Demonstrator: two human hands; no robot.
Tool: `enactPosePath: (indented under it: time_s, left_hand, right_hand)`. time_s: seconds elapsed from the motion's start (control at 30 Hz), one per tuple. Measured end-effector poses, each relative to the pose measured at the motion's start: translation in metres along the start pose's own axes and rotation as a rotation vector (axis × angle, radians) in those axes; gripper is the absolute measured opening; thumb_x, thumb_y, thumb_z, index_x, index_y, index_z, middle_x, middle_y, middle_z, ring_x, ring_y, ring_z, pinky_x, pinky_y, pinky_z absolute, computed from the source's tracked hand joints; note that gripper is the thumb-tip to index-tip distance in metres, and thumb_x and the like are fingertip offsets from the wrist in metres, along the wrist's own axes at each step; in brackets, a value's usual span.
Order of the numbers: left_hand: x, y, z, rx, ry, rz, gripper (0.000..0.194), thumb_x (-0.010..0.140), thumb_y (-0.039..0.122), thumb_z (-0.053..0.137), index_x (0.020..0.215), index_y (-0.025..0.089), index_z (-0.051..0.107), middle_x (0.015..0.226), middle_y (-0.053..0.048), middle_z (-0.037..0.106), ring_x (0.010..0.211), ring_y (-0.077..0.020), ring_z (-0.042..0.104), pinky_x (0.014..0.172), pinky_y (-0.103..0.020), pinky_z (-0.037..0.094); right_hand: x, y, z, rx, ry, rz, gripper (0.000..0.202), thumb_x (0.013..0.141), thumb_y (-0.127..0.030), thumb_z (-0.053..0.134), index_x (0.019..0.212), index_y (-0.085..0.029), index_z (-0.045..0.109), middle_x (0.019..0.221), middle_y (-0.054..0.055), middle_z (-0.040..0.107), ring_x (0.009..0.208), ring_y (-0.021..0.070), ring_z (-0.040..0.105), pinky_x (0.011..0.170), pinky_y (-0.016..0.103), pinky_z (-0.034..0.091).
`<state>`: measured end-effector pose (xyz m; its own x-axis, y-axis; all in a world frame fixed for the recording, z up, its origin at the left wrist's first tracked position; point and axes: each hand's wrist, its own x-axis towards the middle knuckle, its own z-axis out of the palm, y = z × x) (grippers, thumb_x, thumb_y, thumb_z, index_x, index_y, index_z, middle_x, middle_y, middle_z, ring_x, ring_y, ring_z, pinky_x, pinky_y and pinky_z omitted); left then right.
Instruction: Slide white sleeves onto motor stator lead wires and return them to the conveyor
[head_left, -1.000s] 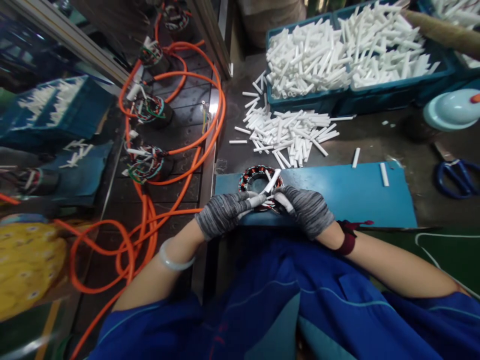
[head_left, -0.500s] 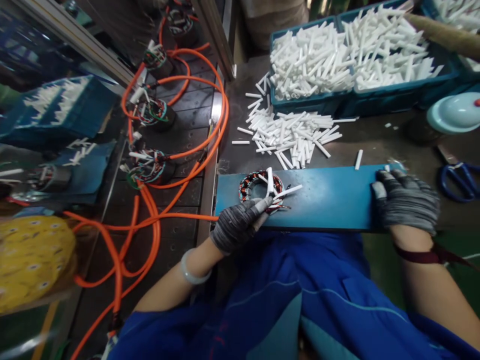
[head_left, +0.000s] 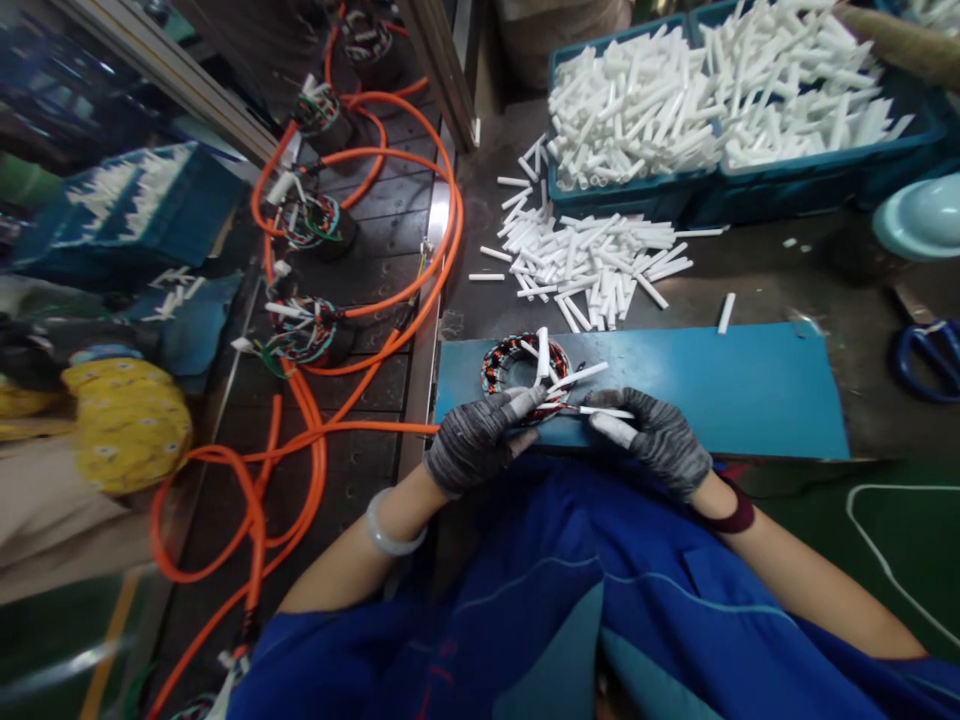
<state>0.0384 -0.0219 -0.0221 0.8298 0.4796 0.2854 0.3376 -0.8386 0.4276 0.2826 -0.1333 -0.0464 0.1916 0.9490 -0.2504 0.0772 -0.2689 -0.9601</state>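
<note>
Stator (head_left: 525,368) on blue board (head_left: 712,385), just ahead of my fingers; several leads already sleeved, more left by my guess. Left hand (head_left: 476,445) fingers pinched on sleeved lead at stator's near edge. Right hand (head_left: 656,440) fingers pinch white sleeve (head_left: 604,412), tip toward stator.

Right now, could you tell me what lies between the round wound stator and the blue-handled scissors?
In the head view, only bare blue mat and dark tabletop separate stator and scissors.
</note>
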Motion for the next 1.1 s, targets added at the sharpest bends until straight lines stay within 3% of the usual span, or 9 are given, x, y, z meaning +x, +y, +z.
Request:
enactPosePath:
  time_s: [0.17,0.37,0.5,0.57,0.73,0.8,0.93,1.0,1.1]
  left_hand:
    - [0.001,-0.001,0.000,0.006,-0.002,0.019,0.055,0.094,0.033,0.069,0.144,0.017,0.055,0.128,-0.012,0.073,0.114,-0.0221,0.072,0.097,-0.031,0.061]
    - [0.001,-0.004,0.005,0.054,-0.014,-0.011,0.045,0.098,0.033,0.063,0.140,0.019,0.060,0.126,-0.011,0.074,0.110,-0.0218,0.074,0.094,-0.031,0.063]
    - [-0.001,-0.003,0.009,0.109,-0.015,-0.032,0.040,0.098,0.032,0.061,0.136,0.018,0.065,0.125,-0.011,0.075,0.110,-0.0232,0.075,0.094,-0.032,0.063]
    - [-0.002,-0.001,0.010,0.129,0.000,-0.029,0.039,0.099,0.030,0.060,0.136,0.019,0.065,0.127,-0.012,0.074,0.113,-0.0236,0.074,0.094,-0.032,0.063]
    - [-0.002,0.000,0.008,0.118,0.025,0.038,0.042,0.101,0.030,0.054,0.139,0.016,0.061,0.128,-0.012,0.073,0.114,-0.0224,0.073,0.094,-0.031,0.063]
    - [-0.002,-0.001,0.009,0.134,0.035,0.052,0.041,0.101,0.031,0.054,0.139,0.015,0.062,0.128,-0.012,0.073,0.113,-0.0222,0.073,0.092,-0.031,0.063]
    - [-0.004,-0.004,0.014,0.166,0.043,0.046,0.042,0.101,0.030,0.053,0.139,0.016,0.062,0.130,-0.012,0.072,0.115,-0.0224,0.072,0.092,-0.030,0.063]
    - [-0.005,-0.001,0.012,0.177,0.009,0.043,0.043,0.102,0.031,0.051,0.141,0.017,0.061,0.130,-0.012,0.072,0.116,-0.0224,0.072,0.092,-0.030,0.063]
    - [-0.003,0.011,-0.001,0.270,-0.059,-0.032,0.044,0.101,0.033,0.052,0.143,0.020,0.059,0.129,-0.011,0.073,0.107,-0.0235,0.075,0.087,-0.033,0.063]
  right_hand:
    - [0.007,-0.001,0.013,0.108,-0.044,-0.052,0.037,0.080,-0.046,0.078,0.108,-0.023,0.077,0.103,0.004,0.080,0.092,0.0225,0.075,0.082,0.035,0.061]
    - [0.015,-0.020,0.020,-0.348,-0.026,-0.372,0.034,0.095,-0.043,0.057,0.113,-0.023,0.078,0.111,0.010,0.078,0.102,0.0254,0.071,0.097,0.042,0.055]
    - [0.018,-0.030,0.016,-0.160,-0.302,-0.097,0.048,0.100,-0.054,0.045,0.089,-0.019,0.076,0.063,0.002,0.069,0.056,0.0149,0.062,0.064,0.030,0.055]
    - [0.017,-0.031,0.017,-0.092,-0.343,0.033,0.056,0.101,-0.058,0.039,0.083,-0.018,0.073,0.050,-0.001,0.058,0.043,0.0128,0.052,0.051,0.028,0.048]
    - [0.006,-0.034,0.016,-0.280,-0.164,-0.211,0.045,0.093,-0.054,0.056,0.120,-0.022,0.071,0.105,0.009,0.077,0.092,0.0223,0.072,0.085,0.035,0.056]
    - [0.007,-0.036,0.016,-0.276,-0.206,-0.158,0.042,0.094,-0.055,0.053,0.111,-0.022,0.073,0.093,0.008,0.078,0.081,0.0203,0.071,0.078,0.034,0.056]
    - [0.016,-0.036,0.031,0.004,-0.465,0.188,0.064,0.095,-0.071,0.037,0.081,-0.017,0.070,0.049,0.001,0.059,0.038,0.0113,0.049,0.043,0.025,0.041]
    - [0.018,-0.035,0.041,0.106,-0.480,0.271,0.073,0.091,-0.080,0.035,0.074,-0.016,0.067,0.045,0.001,0.055,0.035,0.0102,0.046,0.039,0.024,0.035]
    - [0.017,-0.036,0.039,0.164,-0.460,0.369,0.078,0.085,-0.087,0.040,0.084,-0.015,0.072,0.053,0.005,0.064,0.040,0.0128,0.053,0.039,0.025,0.037]
